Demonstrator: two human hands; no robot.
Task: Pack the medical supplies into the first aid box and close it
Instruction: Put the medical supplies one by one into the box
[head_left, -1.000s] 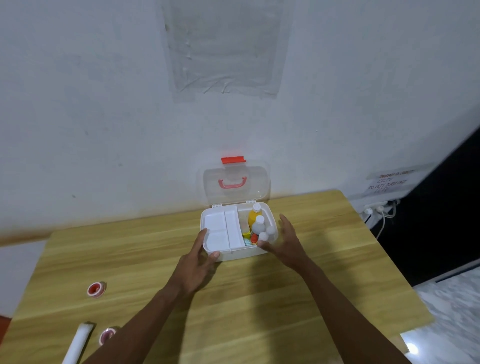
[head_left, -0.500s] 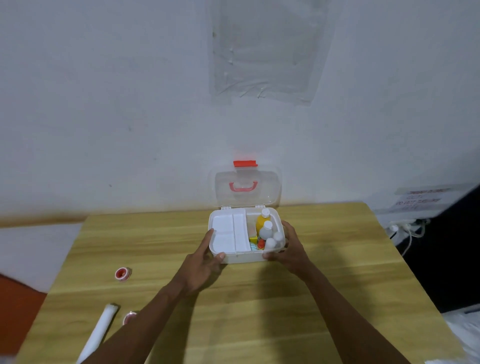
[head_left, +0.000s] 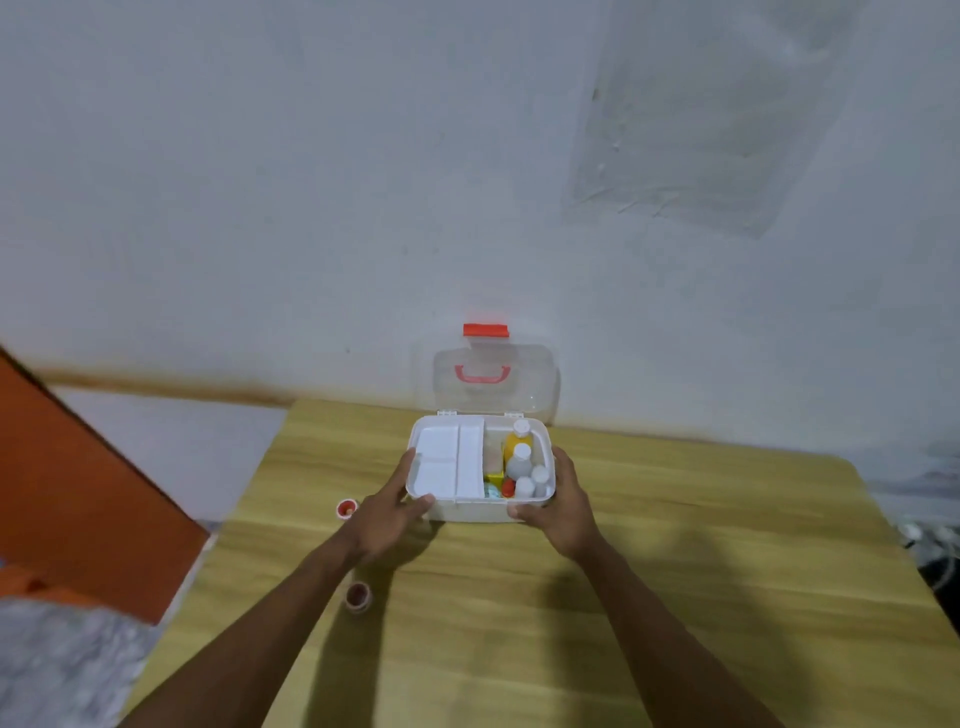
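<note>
Item: first aid box (head_left: 480, 508), white, lying on the wooden surface (head_left: 701, 561) toward 12 o'clock, near the wall.
Lid (head_left: 530, 387): clear, open, standing upright from the box's 12 o'clock edge; red latch (head_left: 485, 330) on top, red handle (head_left: 482, 374) below it.
Contents: white divided tray (head_left: 447, 462) in the 9 o'clock half. In the 3 o'clock half stood a yellow bottle (head_left: 517, 446) and white-capped bottles (head_left: 519, 463). Small coloured items lay at 6 o'clock of them, too blurred to tell.
Left hand (head_left: 387, 514): gripped the box at its 8 o'clock corner, thumb on the front wall, fingers along the side.
Right hand (head_left: 563, 512): gripped the 4 o'clock corner likewise.
Loose on the surface: one red tape roll (head_left: 346, 507) at the box's 9 o'clock, just beside the left hand; a second red roll (head_left: 358, 595) at 7 o'clock, beside the left forearm.
</note>
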